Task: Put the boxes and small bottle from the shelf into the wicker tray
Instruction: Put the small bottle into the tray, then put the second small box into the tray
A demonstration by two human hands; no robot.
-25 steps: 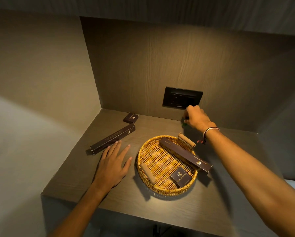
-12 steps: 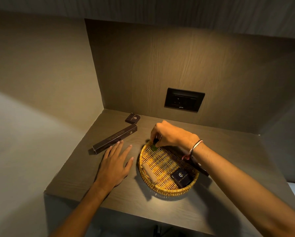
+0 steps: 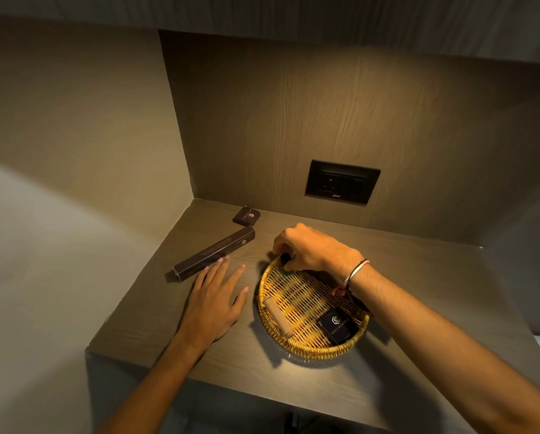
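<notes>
Wood-grain panelling encloses a recessed shelf (image 3: 418,292), lit from above, on which a round wicker tray (image 3: 293,347) is set. The step in hand is judged to be the placing of the small bottle (image 3: 284,267): it is pinched by its dark cap between the fingertips of the right hand (image 3: 309,250) and held just inside the far rim of the tray, its green body low against the weave; whether it already rests there cannot be told. The left hand (image 3: 213,302) is laid flat and open on the shelf, left of the tray, grasping nothing. One small dark box (image 3: 337,327) is seen inside the tray at its near right; a further dark shape under the right wrist is mostly hidden. Two items remain outside: a long dark box (image 3: 215,253) lying left of the tray, its near end just beside the left fingertips, and a small box (image 3: 246,215) beyond it, in the corner. The next move is judged to call for release of the bottle so that it does not roll, then a reach for the long box. A wooden handle (image 3: 278,314) on the tray's left rim may hinder a flat fit. A wall socket (image 3: 342,185) is mounted behind the tray, clear of the path.
</notes>
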